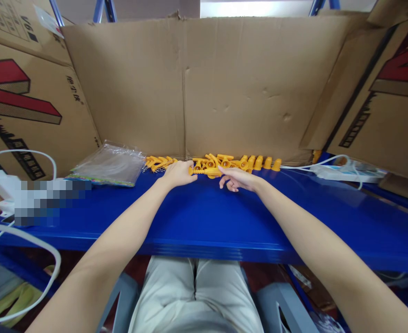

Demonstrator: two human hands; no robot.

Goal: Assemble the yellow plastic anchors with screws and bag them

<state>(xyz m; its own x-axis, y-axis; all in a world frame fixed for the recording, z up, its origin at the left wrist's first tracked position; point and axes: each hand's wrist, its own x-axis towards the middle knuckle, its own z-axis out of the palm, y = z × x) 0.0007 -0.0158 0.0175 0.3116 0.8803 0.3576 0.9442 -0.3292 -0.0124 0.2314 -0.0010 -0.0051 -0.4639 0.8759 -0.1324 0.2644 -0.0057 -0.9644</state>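
Both my arms reach forward over a blue shelf [204, 217]. My left hand [179, 174] is closed around the left end of a yellow plastic piece [209, 171] that lies across the far middle of the shelf. My right hand [236, 178] pinches the right end of the same piece, its other fingers curled loosely. Behind them a row of several yellow plastic parts [245, 163] lines the foot of the cardboard wall, and another small bunch of yellow parts [158, 162] lies left of my left hand.
A cardboard wall [224, 83] closes the back and both sides. A stack of clear plastic bags [108, 164] lies at the left. A white power strip with cable [342, 172] sits at the right, white cables [23, 152] at the far left. My lap is below the shelf edge.
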